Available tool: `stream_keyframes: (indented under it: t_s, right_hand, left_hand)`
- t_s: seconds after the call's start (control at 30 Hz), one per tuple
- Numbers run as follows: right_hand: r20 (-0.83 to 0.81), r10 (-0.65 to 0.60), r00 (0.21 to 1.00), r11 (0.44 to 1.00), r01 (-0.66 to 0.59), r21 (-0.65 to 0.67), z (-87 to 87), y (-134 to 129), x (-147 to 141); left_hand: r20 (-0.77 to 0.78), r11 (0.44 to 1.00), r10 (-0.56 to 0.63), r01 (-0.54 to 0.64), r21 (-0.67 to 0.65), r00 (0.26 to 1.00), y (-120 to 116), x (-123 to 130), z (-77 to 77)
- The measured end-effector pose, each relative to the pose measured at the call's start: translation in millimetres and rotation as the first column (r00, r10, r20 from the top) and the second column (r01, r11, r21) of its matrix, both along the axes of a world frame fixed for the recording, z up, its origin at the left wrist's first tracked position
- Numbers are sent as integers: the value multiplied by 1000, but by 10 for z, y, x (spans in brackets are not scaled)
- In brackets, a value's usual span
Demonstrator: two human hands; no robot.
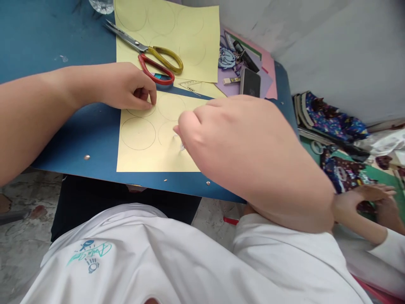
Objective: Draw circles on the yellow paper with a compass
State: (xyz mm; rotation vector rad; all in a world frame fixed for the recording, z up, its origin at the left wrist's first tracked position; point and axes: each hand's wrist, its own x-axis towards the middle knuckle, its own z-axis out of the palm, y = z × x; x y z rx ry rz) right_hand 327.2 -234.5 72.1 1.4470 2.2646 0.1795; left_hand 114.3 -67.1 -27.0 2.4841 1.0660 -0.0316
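My left hand (134,88) has its fingers curled in and presses its fingertips on the upper left of a pale yellow sheet (142,162). Pencil-thin circles are drawn on that sheet, one with a dot in its middle. Above the sheet's right part, my right hand (228,139) is closed around what looks like a drawing compass (182,147). Only its small whitish lower ends show beneath the fist, beside a partial arc; my hand hides the rest. Scissors (142,48) with one red and one yellow handle lie just beyond my left hand.
A second yellow sheet (199,25) with circles lies under the scissors. A clear set square (190,85), a dark phone-like object (250,82) and coloured papers (268,69) are behind my right hand. At right, another person's hands (373,194) are over a green surface.
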Motion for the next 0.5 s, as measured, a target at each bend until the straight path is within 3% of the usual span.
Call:
stream_keyframes:
  t_s: [0.27, 0.5]
  right_hand:
    - [-225, -53, 973, 973, 101, 207, -282, 340, 47]
    - [-387, -36, 921, 905, 194, 378, -498, 508, 352]
  left_hand:
    - [-12, 1000, -29, 29, -9, 999, -18, 14, 19]
    - [-30, 999, -28, 26, -42, 999, -16, -14, 28]
